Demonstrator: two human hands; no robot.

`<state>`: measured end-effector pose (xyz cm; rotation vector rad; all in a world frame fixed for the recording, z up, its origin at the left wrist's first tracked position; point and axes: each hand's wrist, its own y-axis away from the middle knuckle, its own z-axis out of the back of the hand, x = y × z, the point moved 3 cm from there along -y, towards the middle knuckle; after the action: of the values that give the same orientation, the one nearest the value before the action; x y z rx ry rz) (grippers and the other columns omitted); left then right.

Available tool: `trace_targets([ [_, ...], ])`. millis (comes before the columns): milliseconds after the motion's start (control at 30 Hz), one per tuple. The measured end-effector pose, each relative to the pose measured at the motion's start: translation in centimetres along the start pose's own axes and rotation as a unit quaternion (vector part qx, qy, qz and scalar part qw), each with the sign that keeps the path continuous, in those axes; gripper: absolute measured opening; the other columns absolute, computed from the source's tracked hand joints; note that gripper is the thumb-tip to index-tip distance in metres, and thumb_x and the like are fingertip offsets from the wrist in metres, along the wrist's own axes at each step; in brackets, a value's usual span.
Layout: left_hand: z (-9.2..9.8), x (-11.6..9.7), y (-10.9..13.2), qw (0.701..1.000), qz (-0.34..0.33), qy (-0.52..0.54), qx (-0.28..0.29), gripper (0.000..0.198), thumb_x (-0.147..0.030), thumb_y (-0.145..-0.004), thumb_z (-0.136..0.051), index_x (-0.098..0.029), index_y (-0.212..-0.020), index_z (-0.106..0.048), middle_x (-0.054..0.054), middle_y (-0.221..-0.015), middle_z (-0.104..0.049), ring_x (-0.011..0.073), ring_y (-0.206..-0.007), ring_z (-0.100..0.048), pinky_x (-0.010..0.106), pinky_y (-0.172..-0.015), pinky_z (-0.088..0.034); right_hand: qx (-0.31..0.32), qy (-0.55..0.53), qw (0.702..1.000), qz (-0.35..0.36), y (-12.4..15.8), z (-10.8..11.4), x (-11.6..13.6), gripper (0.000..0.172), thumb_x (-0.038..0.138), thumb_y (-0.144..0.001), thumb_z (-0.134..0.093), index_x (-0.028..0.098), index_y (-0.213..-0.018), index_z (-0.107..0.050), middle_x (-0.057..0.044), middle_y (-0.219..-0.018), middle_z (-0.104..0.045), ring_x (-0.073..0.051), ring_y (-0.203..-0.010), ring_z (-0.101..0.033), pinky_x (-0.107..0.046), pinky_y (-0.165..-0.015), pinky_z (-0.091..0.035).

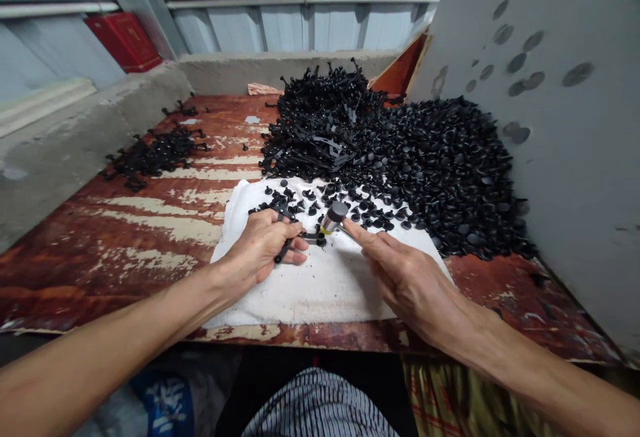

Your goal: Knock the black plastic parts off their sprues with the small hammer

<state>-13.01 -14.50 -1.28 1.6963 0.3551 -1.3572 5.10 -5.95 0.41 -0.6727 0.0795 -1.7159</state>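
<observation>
My left hand [263,247] is closed around a black plastic strip of joined parts [287,240], holding it down on a white cloth [320,284]. My right hand [400,274] grips a small hammer [334,216] with a round dark head, its head resting right by the strip's end. Several loose black button-like pieces [350,207] lie on the cloth just beyond both hands.
A big heap of black round parts [450,164] fills the right back of the worn red wooden table [125,237]; a tangle of black strips [320,124] sits behind it. A smaller black pile [150,154] lies far left. A grey board [565,124] stands at right.
</observation>
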Motion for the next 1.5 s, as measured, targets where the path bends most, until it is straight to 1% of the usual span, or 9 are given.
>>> trace_targets([
  [133, 0.1, 0.1, 0.1, 1.0, -0.002, -0.005, 0.001, 0.026, 0.0, -0.078, -0.063, -0.017, -0.069, -0.045, 0.0, -0.057, -0.059, 0.0128, -0.043, -0.06, 0.029, -0.041, -0.056, -0.095, -0.037, 0.995, -0.004, 0.3, 0.4, -0.2, 0.064, 0.002, -0.089, -0.038, 0.021, -0.149, -0.038, -0.006, -0.085, -0.066, -0.016, -0.066, -0.061, -0.03, -0.062, -0.057],
  [233, 0.0, 0.2, 0.2, 1.0, -0.001, -0.004, 0.002, 0.028, 0.0, -0.079, -0.063, -0.017, -0.068, -0.043, -0.001, -0.058, -0.059, 0.012, -0.043, -0.06, 0.029, -0.043, -0.057, -0.002, 0.001, 1.0, 0.01, 0.5, -0.3, -0.1, 0.063, 0.004, -0.086, -0.036, 0.017, -0.147, -0.043, -0.004, -0.075, -0.061, -0.014, -0.05, -0.052, -0.027, -0.045, -0.05],
  [567, 0.9, 0.2, 1.8, 0.999, -0.001, 0.034, 0.041, 0.028, -0.008, -0.079, -0.063, -0.019, -0.067, -0.04, 0.0, -0.067, -0.06, 0.0129, -0.059, -0.065, 0.027, -0.06, -0.056, -0.008, 0.027, 0.999, -0.022, 0.4, -0.5, -0.9, 0.055, 0.005, -0.088, -0.036, 0.013, -0.141, -0.048, -0.008, -0.081, -0.069, -0.017, -0.057, -0.062, -0.029, -0.053, -0.055],
  [733, 4.4, -0.2, 3.1, 0.976, -0.064, -0.206, -0.023, 0.025, -0.024, -0.077, -0.063, -0.02, -0.095, -0.045, -0.002, -0.068, -0.057, 0.0184, -0.065, -0.061, 0.032, -0.059, -0.052, -0.017, 0.042, 0.998, -0.043, 1.4, -0.6, -1.9, 0.048, 0.008, -0.091, -0.036, 0.009, -0.136, -0.052, -0.013, -0.088, -0.074, -0.023, -0.074, -0.072, -0.039, -0.068, -0.062],
  [833, 5.3, -1.4, 3.6, 0.866, -0.189, -0.46, -0.046, 0.03, -0.027, -0.078, -0.059, -0.018, -0.103, -0.046, 0.001, -0.072, -0.058, 0.0209, -0.064, -0.057, 0.038, -0.063, -0.048, 0.008, 0.057, 0.998, -0.04, 1.7, -1.0, -2.1, 0.048, 0.008, -0.091, -0.035, 0.008, -0.135, -0.054, -0.016, -0.092, -0.075, -0.027, -0.087, -0.074, -0.045, -0.076, -0.062],
  [1000, 3.6, -2.5, 3.8, 0.567, -0.459, -0.684, 0.006, 0.015, -0.022, -0.088, -0.048, -0.017, -0.097, -0.059, 0.013, -0.106, -0.058, 0.0291, -0.098, -0.052, 0.044, -0.081, -0.041, 0.013, 0.074, 0.996, -0.037, 1.6, -1.2, -2.2, 0.049, 0.007, -0.09, -0.034, 0.009, -0.136, -0.054, -0.018, -0.096, -0.075, -0.03, -0.089, -0.075, -0.044, -0.07, -0.063],
  [1167, 2.1, -2.4, 2.0, 0.49, -0.46, -0.725, 0.152, 0.019, -0.02, -0.092, -0.044, -0.017, -0.087, -0.062, 0.01, -0.096, -0.062, 0.0272, -0.093, -0.05, 0.044, -0.079, -0.036, 0.002, 0.082, 0.996, -0.036, 1.7, -1.2, -2.4, 0.046, 0.009, -0.092, -0.035, 0.011, -0.134, -0.054, -0.015, -0.093, -0.076, -0.026, -0.081, -0.076, -0.045, -0.076, -0.062],
  [1300, 2.1, -3.4, 1.6, 0.538, -0.439, -0.698, 0.174, 0.017, -0.017, -0.087, -0.052, -0.018, -0.073, -0.06, 0.005, -0.074, -0.061, 0.0213, -0.077, -0.052, 0.038, -0.077, -0.035, -0.005, 0.077, 0.996, -0.037, 1.7, -1.0, -2.4, 0.047, 0.01, -0.092, -0.036, 0.015, -0.136, -0.051, -0.013, -0.096, -0.076, -0.023, -0.072, -0.075, -0.043, -0.074, -0.063],
  [1500, 4.2, -5.5, 0.8, 0.845, -0.274, -0.443, 0.122, 0.028, -0.031, -0.082, -0.063, -0.02, -0.059, -0.051, -0.002, -0.051, -0.053, 0.0101, -0.042, -0.039, 0.023, -0.044, -0.026, -0.006, 0.071, 0.997, -0.034, 1.5, -0.7, -2.2, 0.047, 0.009, -0.092, -0.036, 0.016, -0.136, -0.052, -0.011, -0.093, -0.077, -0.02, -0.063, -0.073, -0.035, -0.06, -0.064],
])
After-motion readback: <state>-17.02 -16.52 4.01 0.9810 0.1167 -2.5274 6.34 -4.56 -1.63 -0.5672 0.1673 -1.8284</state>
